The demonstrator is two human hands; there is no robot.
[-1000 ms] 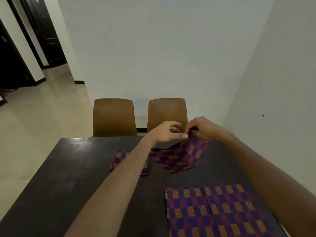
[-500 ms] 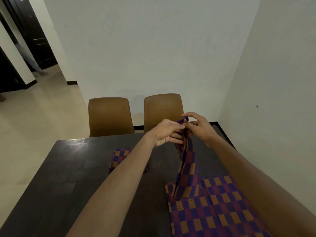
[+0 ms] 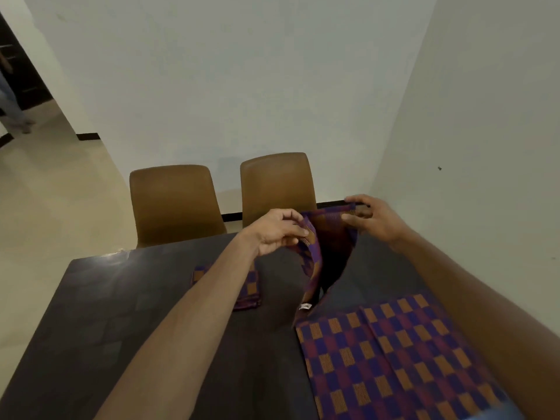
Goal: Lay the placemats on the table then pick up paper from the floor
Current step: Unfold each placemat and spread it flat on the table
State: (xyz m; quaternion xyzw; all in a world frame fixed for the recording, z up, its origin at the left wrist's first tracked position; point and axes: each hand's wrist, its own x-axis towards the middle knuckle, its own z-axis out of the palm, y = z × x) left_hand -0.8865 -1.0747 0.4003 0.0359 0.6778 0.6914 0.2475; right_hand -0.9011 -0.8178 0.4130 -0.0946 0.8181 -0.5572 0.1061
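Two bare forearms, uncovered from lower frame edge to wrist. Left hand [image 3: 277, 230] and right hand [image 3: 375, 218] without gloves, rings, watch or bracelet. No sleeve edge in view.

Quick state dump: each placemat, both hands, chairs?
held placemat: lifted, partly unfolded, hanging between both hands
flat placemat: spread flat on the table
folded placemat: folded on the table, partly hidden by the left forearm
left hand: grip shut on held placemat
right hand: grip shut on held placemat
chairs: empty, at the far table edge
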